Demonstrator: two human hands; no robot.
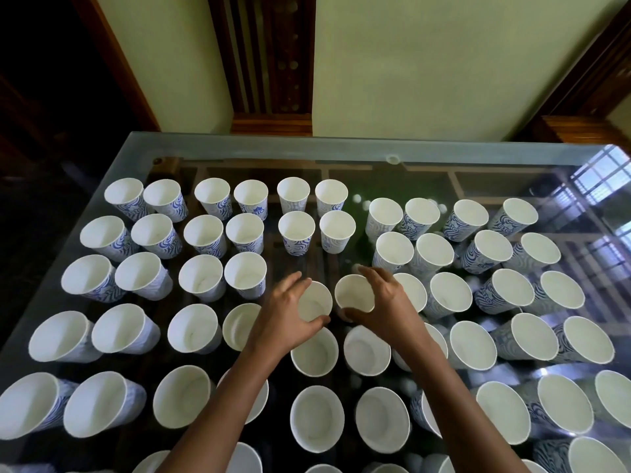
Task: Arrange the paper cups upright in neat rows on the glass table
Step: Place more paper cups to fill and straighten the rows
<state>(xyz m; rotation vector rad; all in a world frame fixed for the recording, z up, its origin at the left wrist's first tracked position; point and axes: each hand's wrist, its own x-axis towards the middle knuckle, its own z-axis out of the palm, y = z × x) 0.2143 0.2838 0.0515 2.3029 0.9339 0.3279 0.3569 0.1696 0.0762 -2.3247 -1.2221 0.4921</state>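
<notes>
Several white paper cups with blue swirl print stand upright in rows across the glass table. In the middle of the third row, my left hand grips one cup by its rim, thumb on the near side and fingers over the far side. Right beside it, my right hand grips a second cup the same way. The two held cups stand side by side, nearly touching, and their bases are hidden from above.
Cups fill the table to the left, to the right and towards me, packed closely. A small gap of bare glass lies just beyond my hands. A wall and a wooden frame stand past the far edge.
</notes>
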